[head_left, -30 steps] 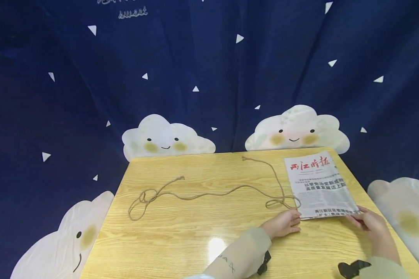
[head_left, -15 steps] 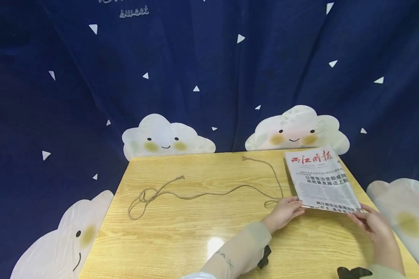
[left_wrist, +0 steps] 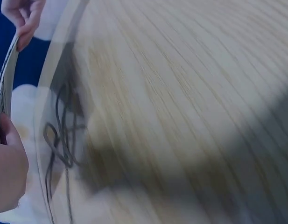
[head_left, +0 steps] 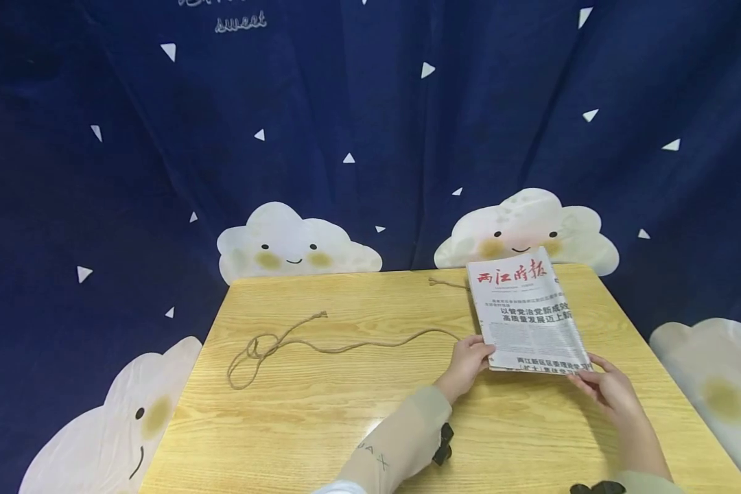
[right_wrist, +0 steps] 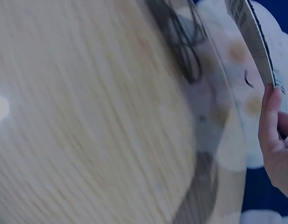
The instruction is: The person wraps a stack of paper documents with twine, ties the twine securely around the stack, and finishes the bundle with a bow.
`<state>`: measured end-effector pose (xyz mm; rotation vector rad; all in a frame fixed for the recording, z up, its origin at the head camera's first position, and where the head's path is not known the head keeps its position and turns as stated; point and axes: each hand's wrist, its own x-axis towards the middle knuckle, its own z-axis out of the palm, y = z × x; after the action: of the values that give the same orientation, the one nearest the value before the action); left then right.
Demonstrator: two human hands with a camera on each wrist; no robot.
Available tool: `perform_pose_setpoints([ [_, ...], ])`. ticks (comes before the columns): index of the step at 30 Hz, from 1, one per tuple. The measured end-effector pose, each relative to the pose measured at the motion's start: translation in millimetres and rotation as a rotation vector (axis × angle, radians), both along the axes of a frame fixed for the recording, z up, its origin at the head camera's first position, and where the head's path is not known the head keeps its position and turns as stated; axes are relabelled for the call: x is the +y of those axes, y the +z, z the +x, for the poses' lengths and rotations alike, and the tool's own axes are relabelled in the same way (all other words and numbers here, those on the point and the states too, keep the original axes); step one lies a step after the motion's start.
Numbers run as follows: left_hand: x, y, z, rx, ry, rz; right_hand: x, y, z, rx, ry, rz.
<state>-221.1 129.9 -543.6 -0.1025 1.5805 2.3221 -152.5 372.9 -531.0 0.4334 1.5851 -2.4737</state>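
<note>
A folded newspaper (head_left: 527,315) with a red masthead hangs above the right part of the table, held by both hands at its near edge. My left hand (head_left: 468,363) pinches the near left corner; in the left wrist view the thumb of that hand (left_wrist: 8,168) lies along the paper's edge. At the near right corner my right hand (head_left: 608,387) grips the sheet, and the right wrist view has its fingers (right_wrist: 270,112) under the paper. A thin brown rope (head_left: 370,344) lies across the table, its right part hidden behind the newspaper in the head view.
The rope's left end forms loose loops (head_left: 247,363) on the wooden table (head_left: 321,425). More rope loops (left_wrist: 64,135) lie beneath the newspaper. Behind the table hangs a dark blue curtain (head_left: 321,103) printed with clouds and triangles.
The newspaper has been lifted off the table and carried left by both hands, now over the right portion of the rope. The left rope loops have stayed in place.
</note>
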Motion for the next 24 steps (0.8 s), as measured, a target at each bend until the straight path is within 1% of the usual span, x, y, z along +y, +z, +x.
perform_pose_setpoints([
  [4, -19.6, -6.8, -4.2, 0.029, 0.046, -0.076, -22, -3.9, -5.1, 0.007, 0.02, 0.003],
  [7, -34.3, -12.3, -5.7, 0.059, 0.074, -0.126, -39, -6.6, -8.7, 0.005, 0.015, -0.006],
  [11, -56.5, -18.4, -5.0, 0.103, 0.091, -0.174, -60, -10.8, -12.0, -0.004, 0.025, 0.031],
  [12, -62.4, -19.6, -4.3, 0.114, 0.093, -0.195, -66, -11.9, -12.6, -0.007, 0.033, 0.057],
  [17, -89.9, -24.0, -0.3, 0.111, 0.118, -0.256, -91, -18.8, -16.8, -0.012, 0.065, 0.115],
  [20, -105.3, -25.2, 2.4, 0.114, 0.138, -0.271, -107, -23.3, -19.5, -0.014, 0.075, 0.135],
  [23, -121.6, -26.5, 5.4, 0.105, 0.156, -0.275, -122, -27.5, -21.8, -0.004, 0.101, 0.168],
  [24, -126.7, -26.4, 6.7, 0.113, 0.161, -0.284, -127, -29.2, -22.6, 0.0, 0.108, 0.178],
])
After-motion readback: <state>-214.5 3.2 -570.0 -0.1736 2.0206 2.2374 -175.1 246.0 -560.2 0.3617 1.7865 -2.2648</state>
